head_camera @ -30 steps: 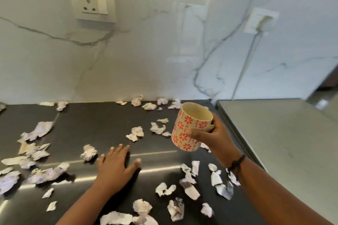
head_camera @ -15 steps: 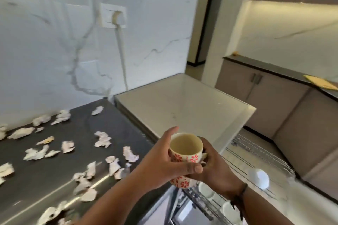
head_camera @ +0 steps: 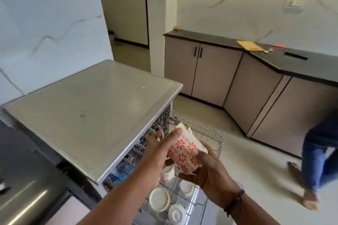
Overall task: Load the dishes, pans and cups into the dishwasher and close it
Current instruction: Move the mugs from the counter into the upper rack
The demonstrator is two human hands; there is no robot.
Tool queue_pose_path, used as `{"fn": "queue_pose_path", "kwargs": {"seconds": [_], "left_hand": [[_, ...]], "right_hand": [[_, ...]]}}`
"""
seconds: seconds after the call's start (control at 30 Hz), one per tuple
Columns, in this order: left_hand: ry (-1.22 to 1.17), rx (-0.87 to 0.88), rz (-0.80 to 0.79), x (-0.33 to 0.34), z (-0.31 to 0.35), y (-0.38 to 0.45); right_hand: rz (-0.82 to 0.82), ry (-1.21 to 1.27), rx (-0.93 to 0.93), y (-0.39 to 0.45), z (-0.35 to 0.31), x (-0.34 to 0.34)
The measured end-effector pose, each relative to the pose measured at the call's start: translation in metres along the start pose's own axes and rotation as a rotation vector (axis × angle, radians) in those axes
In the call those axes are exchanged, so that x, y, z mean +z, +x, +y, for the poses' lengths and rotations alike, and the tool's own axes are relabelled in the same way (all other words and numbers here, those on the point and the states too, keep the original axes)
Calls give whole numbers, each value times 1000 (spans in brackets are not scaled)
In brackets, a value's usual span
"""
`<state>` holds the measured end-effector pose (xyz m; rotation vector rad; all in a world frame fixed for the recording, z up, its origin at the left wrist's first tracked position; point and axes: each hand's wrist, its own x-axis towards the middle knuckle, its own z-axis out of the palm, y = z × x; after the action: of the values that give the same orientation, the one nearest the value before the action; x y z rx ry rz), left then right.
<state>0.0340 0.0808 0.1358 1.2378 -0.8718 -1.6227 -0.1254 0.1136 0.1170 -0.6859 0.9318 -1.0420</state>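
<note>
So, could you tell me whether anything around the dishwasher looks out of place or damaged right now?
Nothing stands out. Both hands, left and right, hold the floral cup tilted over the pulled-out rack, where pale cups already sit upside down. No spill or break shows.

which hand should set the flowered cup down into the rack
Probably right. The right hand cups the cream cup with red flower print from beneath, directly above the pulled-out wire rack. The left hand only steadies the cup's side and could let go.
</note>
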Motion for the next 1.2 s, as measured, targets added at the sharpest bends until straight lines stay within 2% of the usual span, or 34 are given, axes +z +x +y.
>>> {"fn": "queue_pose_path", "kwargs": {"seconds": [0.13,0.2,0.3,0.43,0.5,0.57,0.8,1.03,1.2], "left_hand": [[-61,-202,20,17,-42,17],[63,-247,15,9,-61,24],[569,-190,-33,-33,-98,41],[1336,-172,56,-112,-156,62],[1541,-143,93,-137,-176,73],[1560,-160,113,-153,-186,89],[1577,-131,17,-175,-209,130],[1538,-105,31,-176,-204,134],[1467,-67,49,-174,-196,131]], "right_hand": [[138,-73,123,18,8,-38],[195,-184,158,31,17,-53],[274,-418,209,57,30,-72],[324,-836,164,101,37,-82],[290,-1043,134,122,34,-71],[218,-1231,123,149,36,-55],[-179,-1788,16,253,89,-2],[-531,-2080,21,315,159,18],[-563,-2097,29,334,179,18]]}}
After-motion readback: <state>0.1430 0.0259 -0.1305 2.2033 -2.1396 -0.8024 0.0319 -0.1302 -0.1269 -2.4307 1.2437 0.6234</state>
